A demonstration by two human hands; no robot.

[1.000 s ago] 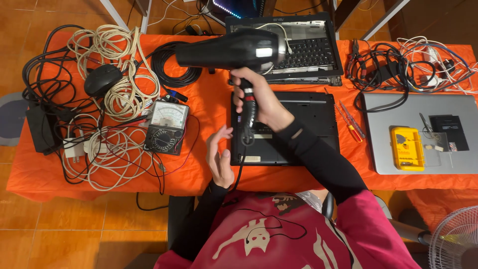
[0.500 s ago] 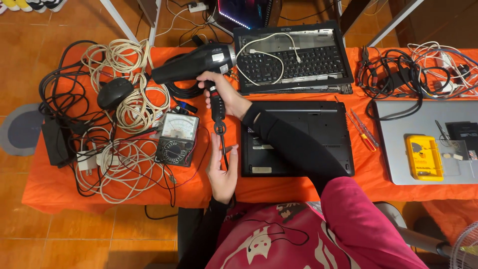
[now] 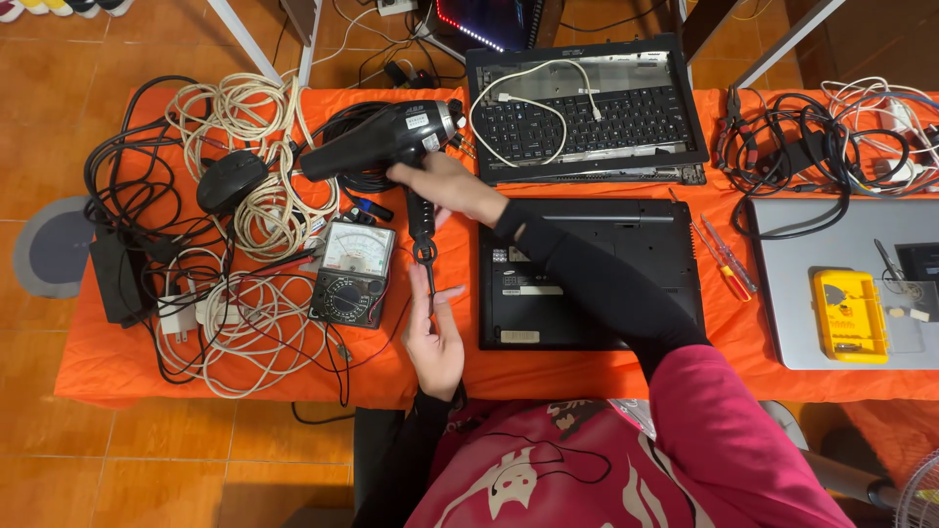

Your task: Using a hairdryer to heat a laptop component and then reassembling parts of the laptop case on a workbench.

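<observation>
2 heaps of cable fill the left third of the orange surface [image 3: 108,367]: black leads [image 3: 127,210] at the far edge and pale coiled cables [image 3: 249,323] nearer the middle, with a black mouse [image 3: 232,181] lying on top. That tangle reaches almost to the surface's left and front edges, so anything dragged through it could likely snag and pull a power brick [image 3: 115,279] over the side.

Just right of it sits an analog multimeter [image 3: 352,274], its thin leads running toward the front edge. Above it the black hair dryer [image 3: 381,142] is lifted off the surface, barrel pointing left over the coils, with the right hand [image 3: 445,186] clenched around its handle. The left hand [image 3: 435,337] is below, palm up and half open, fingers loosely touching the dryer's cord [image 3: 426,259] where it hangs from the handle. In my judgement the hanging cord could catch the multimeter or its leads if the dryer swings left, and a loose grip below would let it whip.

1 bare strip of surface lies between the multimeter and the closed black laptop [image 3: 587,274], the only open room near the hands. Further right come the opened keyboard chassis [image 3: 587,108], 2 screwdrivers [image 3: 724,259], another cable knot [image 3: 792,147], then a silver laptop [image 3: 782,293] carrying a yellow meter [image 3: 849,315].
</observation>
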